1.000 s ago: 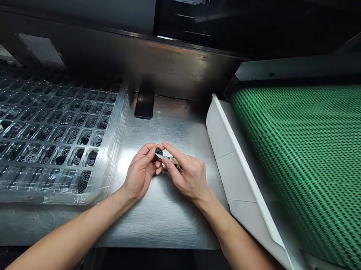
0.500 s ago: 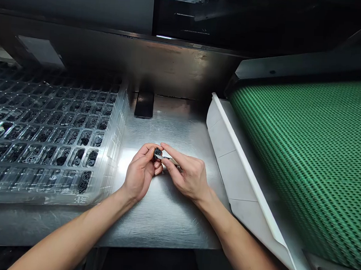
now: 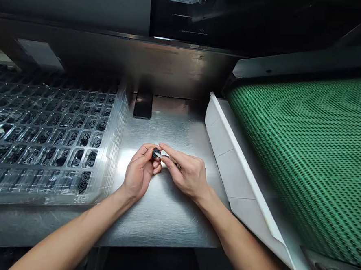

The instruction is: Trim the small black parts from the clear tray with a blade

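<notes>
Between the thumb and fingers of my left hand (image 3: pixel 140 171) is a small round black part (image 3: pixel 155 152) with an openwork face. My right hand (image 3: pixel 189 171) grips a slim knife (image 3: pixel 161 155), its pointed pale blade lying against the part's face. Most of the knife's handle is hidden in my right palm. Both hands are close together over the metal table (image 3: pixel 163 223). To the left, a stack of clear plastic trays (image 3: pixel 102 179) has similar black parts in many of its pockets.
A black phone (image 3: pixel 142 106) lies at the back of the table. On the right stands a white sloping guard (image 3: pixel 236 167) beside a green mesh conveyor belt (image 3: pixel 314 151). A metal wall (image 3: pixel 172 69) closes off the back.
The black part has turned slightly in my left fingers, and the knife blade has shifted a little across its face. The whole view has drifted slightly.
</notes>
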Demonstrator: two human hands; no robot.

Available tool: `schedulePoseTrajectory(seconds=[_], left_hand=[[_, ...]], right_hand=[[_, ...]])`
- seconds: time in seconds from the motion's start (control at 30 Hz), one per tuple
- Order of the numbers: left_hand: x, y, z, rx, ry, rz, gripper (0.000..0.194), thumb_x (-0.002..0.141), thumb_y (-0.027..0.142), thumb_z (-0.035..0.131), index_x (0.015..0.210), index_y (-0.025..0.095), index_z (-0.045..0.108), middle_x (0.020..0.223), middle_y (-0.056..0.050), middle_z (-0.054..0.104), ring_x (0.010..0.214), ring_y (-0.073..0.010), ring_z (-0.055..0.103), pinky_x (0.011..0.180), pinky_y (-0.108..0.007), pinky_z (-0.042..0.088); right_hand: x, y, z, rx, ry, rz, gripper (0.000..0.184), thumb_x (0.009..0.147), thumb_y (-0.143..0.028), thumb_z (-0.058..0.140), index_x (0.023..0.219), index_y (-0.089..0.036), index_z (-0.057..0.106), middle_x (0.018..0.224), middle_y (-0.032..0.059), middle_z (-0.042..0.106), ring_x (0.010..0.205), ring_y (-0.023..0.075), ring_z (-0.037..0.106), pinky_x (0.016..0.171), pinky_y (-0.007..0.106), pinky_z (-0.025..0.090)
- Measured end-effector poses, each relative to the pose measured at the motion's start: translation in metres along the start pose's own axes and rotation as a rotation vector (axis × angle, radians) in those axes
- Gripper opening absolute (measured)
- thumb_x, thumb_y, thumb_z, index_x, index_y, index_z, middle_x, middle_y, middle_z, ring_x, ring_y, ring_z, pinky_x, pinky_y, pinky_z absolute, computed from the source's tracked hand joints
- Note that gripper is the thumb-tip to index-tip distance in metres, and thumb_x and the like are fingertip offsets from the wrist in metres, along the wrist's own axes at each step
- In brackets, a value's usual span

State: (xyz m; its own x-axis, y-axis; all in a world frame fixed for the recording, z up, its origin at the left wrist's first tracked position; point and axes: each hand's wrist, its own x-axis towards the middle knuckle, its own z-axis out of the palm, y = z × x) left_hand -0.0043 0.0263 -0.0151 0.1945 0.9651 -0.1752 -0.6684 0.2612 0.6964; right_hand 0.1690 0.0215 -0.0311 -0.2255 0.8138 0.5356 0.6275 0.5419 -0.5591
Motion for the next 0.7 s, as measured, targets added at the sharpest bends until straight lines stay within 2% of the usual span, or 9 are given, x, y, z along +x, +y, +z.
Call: schedulePoseTrajectory(seconds=[0.13,0.3,0.5,0.6,0.7], left_hand=[[0.0001,0.0006,-0.0002,0.001,-0.008,-0.011,0.018,0.096,0.033,0.081,0.099,0.015,0.076,0.085,-0.003,0.057,0.069,-0.0113,0.048,0.059,-0.021,0.043],[-0.0002,0.0012,0.0003,-0.016,-0.02,-0.038,0.017,0.097,0.031,0.078,0.102,0.015,0.077,0.084,-0.003,0.056,0.069,-0.0115,0.048,0.058,-0.021,0.042],[-0.0008,-0.0005,-0.0001,-0.015,-0.044,-0.069,0.02,0.097,0.032,0.079,0.104,0.014,0.076,0.082,-0.003,0.055,0.067,-0.0113,0.047,0.058,-0.021,0.041],[-0.001,-0.0029,-0.0006,0.001,-0.048,-0.069,0.021,0.097,0.035,0.079,0.103,0.014,0.076,0.079,-0.002,0.054,0.066,-0.0117,0.046,0.057,-0.022,0.042],[-0.0009,-0.0051,-0.0011,0.03,-0.061,-0.098,0.023,0.097,0.037,0.079,0.101,0.015,0.075,0.079,-0.002,0.054,0.065,-0.0114,0.045,0.057,-0.022,0.042]], right_hand=[[0.0003,0.0014,0.0013,-0.008,0.021,-0.012,0.039,0.116,-0.037,0.06,0.152,-0.026,0.07,0.113,0.0053,0.084,0.08,0.0177,0.078,0.072,0.03,0.055],[0.0027,-0.0006,-0.002,0.091,0.049,0.062,0.04,0.115,-0.038,0.06,0.15,-0.021,0.07,0.093,0.0025,0.082,0.066,0.0144,0.067,0.069,0.029,0.051],[0.0068,-0.002,-0.0046,0.302,0.029,0.236,0.041,0.111,-0.043,0.064,0.144,-0.02,0.073,0.074,-0.0032,0.064,0.055,0.0123,0.044,0.06,0.029,0.042],[0.0065,-0.0026,-0.0009,0.386,0.006,0.272,0.043,0.105,-0.042,0.073,0.143,-0.021,0.073,0.07,-0.0058,0.055,0.056,0.012,0.041,0.057,0.028,0.04],[0.0053,-0.0039,0.0015,0.408,-0.007,0.29,0.041,0.103,-0.037,0.075,0.141,-0.022,0.074,0.07,-0.0063,0.055,0.057,0.0111,0.043,0.057,0.026,0.04]])
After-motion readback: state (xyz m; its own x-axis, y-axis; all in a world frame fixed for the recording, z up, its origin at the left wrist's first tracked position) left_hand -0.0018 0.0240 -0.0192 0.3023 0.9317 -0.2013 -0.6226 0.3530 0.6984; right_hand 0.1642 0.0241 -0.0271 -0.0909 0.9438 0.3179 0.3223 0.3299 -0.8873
